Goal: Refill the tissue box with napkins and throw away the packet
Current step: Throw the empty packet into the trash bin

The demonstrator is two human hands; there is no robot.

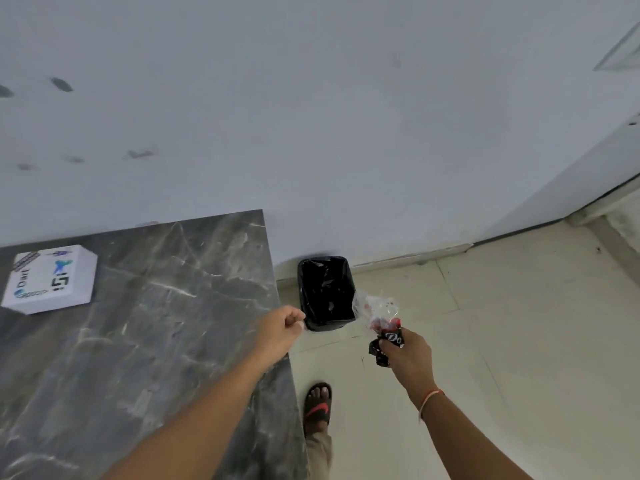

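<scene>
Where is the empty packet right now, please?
In the right hand, the packet is held above the floor, just right of the black bin.

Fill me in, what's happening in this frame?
A person is at the disposal step. The right hand grips a crumpled plastic packet beside the black-lined bin on the floor, not yet dropped in. The left hand is loosely closed and empty, over the marble counter's edge. The white tissue box sits on the counter.
</scene>
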